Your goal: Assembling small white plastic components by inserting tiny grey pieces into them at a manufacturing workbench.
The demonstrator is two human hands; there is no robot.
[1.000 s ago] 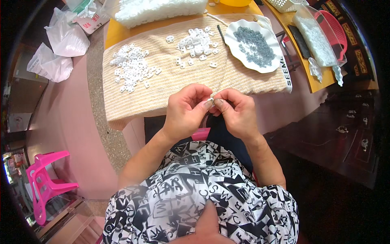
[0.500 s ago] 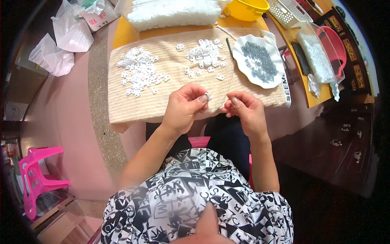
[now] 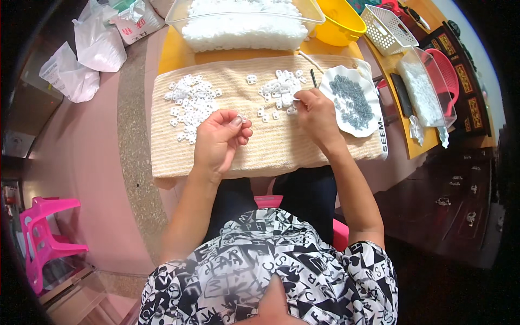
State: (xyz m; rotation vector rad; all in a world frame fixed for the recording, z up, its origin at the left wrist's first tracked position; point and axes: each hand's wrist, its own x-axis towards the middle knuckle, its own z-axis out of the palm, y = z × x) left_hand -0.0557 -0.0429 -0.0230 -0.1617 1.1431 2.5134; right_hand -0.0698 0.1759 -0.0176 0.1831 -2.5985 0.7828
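My left hand (image 3: 216,142) is closed in a pinch, with a small white plastic piece (image 3: 242,118) between thumb and forefinger. It hovers over the towel, by a loose pile of small white pieces with holes (image 3: 192,103). My right hand (image 3: 320,118) reaches to a second, smaller group of white pieces (image 3: 281,85), its thumb and fingers pressed together at the group's right edge; what they hold, if anything, is hidden. Right of that hand, a white wavy-edged plate (image 3: 328,81) bears a heap of tiny dark grey slender parts (image 3: 351,103).
A striped beige towel (image 3: 254,154) covers the table. At its far side stand a clear bin of white pieces (image 3: 244,40) and a yellow basin (image 3: 341,24). A dark stick (image 3: 313,78) lies near the plate. A white basket (image 3: 387,30) and another clear box (image 3: 422,92) stand at right.
My hands have moved apart. The right has gone forward to the smaller group of white pieces; the left has shifted left, with a white piece in its fingertips.
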